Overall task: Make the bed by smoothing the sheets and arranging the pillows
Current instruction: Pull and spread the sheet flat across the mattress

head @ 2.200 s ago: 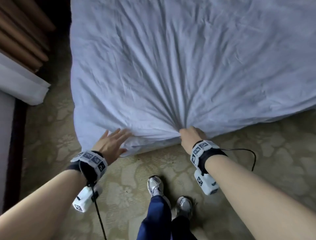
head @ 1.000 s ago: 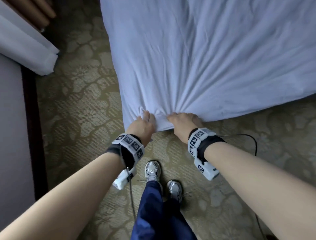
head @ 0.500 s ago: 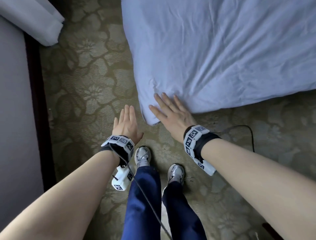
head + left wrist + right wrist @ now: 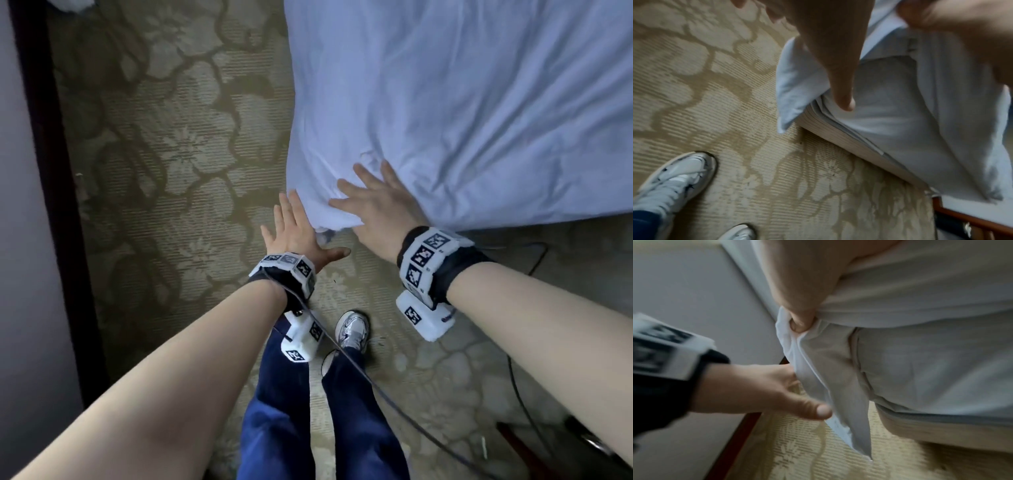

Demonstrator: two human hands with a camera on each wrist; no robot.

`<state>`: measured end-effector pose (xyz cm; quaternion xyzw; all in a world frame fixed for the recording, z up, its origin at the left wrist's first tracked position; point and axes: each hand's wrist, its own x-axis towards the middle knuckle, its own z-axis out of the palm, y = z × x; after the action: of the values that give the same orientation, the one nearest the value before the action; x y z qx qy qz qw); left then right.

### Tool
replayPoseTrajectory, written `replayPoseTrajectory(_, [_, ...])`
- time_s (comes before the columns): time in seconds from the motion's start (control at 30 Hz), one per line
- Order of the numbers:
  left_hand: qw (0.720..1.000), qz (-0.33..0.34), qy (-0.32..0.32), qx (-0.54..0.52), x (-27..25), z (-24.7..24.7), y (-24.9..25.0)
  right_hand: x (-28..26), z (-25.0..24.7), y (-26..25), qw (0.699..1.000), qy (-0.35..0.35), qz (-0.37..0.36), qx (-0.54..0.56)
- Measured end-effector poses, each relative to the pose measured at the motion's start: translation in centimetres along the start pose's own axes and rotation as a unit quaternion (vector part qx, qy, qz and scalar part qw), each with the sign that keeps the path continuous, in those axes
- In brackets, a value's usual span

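Note:
The white sheet [image 4: 462, 102] covers the bed, whose near-left corner lies in front of me. My right hand [image 4: 373, 205] lies flat on top of that corner with fingers spread; in the right wrist view its thumb [image 4: 799, 319] digs into a fold of the sheet [image 4: 920, 353]. My left hand [image 4: 291, 229] stands beside the corner, fingers straight, and touches the hanging flap [image 4: 840, 418] with its thumb [image 4: 822, 410]. In the left wrist view the thumb [image 4: 838, 73] points down along the sheet [image 4: 900, 113] above the striped mattress edge [image 4: 838, 134]. No pillow is in view.
Patterned beige carpet [image 4: 178, 154] runs left of and in front of the bed. A dark wooden strip [image 4: 44, 171] lines the wall at left. Cables [image 4: 520, 394] trail over the floor at right. My shoes [image 4: 352, 329] stand close to the bed corner.
A second ago both hands gripped the bunched sheet edge. They have let go and opened. The left hand has since moved right against the corner, and the right lies flat on it.

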<state>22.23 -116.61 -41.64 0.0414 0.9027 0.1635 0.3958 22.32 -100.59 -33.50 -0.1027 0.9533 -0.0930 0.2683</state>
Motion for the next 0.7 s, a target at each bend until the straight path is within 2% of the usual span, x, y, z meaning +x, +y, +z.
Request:
replayPoseTrajectory(0.07, [0.996,-0.048,0.026,-0.068,0.9,-0.9,0.4,-1.0,-0.2,-0.1,0.997,0.058,-0.008,0.058])
replayPoseTrajectory(0.13, [0.992,-0.076,0.052,-0.092,2.5,-2.0,-0.1,-1.2,-0.3,0.1,0.993,0.08,-0.011,0.084])
replayPoseTrajectory(0.23, [0.997,-0.054,0.024,-0.04,4.1,-4.2,-0.8,-0.5,-1.2,0.1,0.996,0.025,0.009,0.08])
replayPoseTrajectory(0.33, [0.998,-0.057,0.017,0.01,3.8,-6.7,-1.3,0.7,-1.2,-1.1,0.999,-0.041,0.035,-0.004])
replayPoseTrajectory(0.43, [0.996,0.001,0.052,0.072,3.0,-8.7,-2.8,2.4,-1.0,-4.1,0.999,-0.017,0.039,-0.023])
replayPoseTrajectory(0.53, [0.992,0.036,0.022,0.115,1.9,-10.3,-3.5,5.1,-1.9,-7.1,1.0,0.011,0.015,-0.011])
replayPoseTrajectory(0.63, [0.989,0.071,0.048,0.123,0.7,-11.6,-4.2,8.5,-3.7,-9.7,0.999,-0.037,0.025,0.01])
replayPoseTrajectory(0.7, [0.989,0.072,0.093,0.085,0.0,-12.4,-4.5,9.8,-5.2,-10.6,0.995,-0.083,0.051,0.027])
